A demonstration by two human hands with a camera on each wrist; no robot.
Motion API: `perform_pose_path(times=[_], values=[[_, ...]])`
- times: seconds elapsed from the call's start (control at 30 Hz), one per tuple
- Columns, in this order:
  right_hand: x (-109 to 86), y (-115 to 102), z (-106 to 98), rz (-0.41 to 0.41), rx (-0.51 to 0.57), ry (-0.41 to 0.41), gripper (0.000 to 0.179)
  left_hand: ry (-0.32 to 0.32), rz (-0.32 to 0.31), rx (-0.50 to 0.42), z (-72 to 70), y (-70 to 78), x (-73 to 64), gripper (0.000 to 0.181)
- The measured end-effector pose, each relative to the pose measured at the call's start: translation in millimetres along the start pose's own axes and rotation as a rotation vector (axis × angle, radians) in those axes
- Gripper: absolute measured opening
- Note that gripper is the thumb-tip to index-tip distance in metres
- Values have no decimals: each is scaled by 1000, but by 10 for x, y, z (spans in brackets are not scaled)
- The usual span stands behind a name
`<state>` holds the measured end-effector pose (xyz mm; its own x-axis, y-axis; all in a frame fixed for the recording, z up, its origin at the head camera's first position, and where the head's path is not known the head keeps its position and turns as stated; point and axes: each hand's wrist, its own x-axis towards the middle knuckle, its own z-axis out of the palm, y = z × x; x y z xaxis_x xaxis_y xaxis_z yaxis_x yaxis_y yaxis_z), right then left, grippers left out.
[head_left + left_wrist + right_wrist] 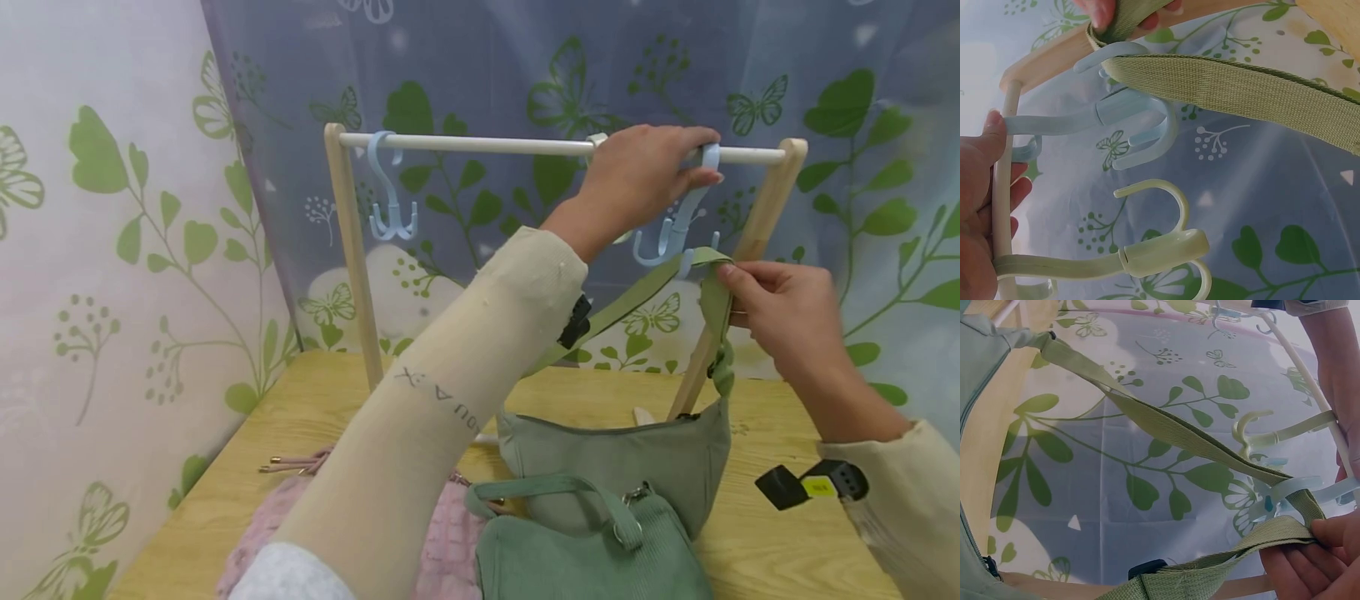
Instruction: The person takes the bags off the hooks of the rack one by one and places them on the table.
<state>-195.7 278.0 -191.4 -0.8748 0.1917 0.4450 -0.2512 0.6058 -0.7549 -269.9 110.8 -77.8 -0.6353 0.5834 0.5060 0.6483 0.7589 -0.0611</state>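
Note:
At the right end of the white rail [517,147], my left hand [637,171] holds the top of a light blue multi-prong hook [681,218], thumb against its neck. The hook hangs over the rail. My right hand [791,312] pinches the green webbing strap [1272,532] of a grey-green shoulder bag [600,446]. That strap passes over one prong of the blue hook, seen in the left wrist view. Below, the bag is upright at the table, partly behind a darker green corduroy bag [585,554].
A pale green hook [1160,253] hangs beside the blue one, mostly behind my left hand in the head view. Another blue hook [392,187] hangs at the rail's left end. A pink quilted bag [450,542] lies on the wooden table [202,508], partly under my left forearm.

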Motion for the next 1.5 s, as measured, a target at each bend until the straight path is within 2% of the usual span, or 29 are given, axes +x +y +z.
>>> perform_pose_path(times=[0.67, 0.87, 1.13, 1.5], values=[[88, -152, -74, 9, 80, 56, 57, -2, 0, -4, 35, 37, 43, 58], [106, -204, -83, -14, 80, 65, 57, 2, -3, 20, 44, 19, 29, 57], [150, -250, -113, -37, 115, 77, 54, 23, 12, 6, 58, 29, 25, 57], [205, -340, -204, -4, 169, 121, 54, 29, 11, 26, 55, 62, 48, 58]])
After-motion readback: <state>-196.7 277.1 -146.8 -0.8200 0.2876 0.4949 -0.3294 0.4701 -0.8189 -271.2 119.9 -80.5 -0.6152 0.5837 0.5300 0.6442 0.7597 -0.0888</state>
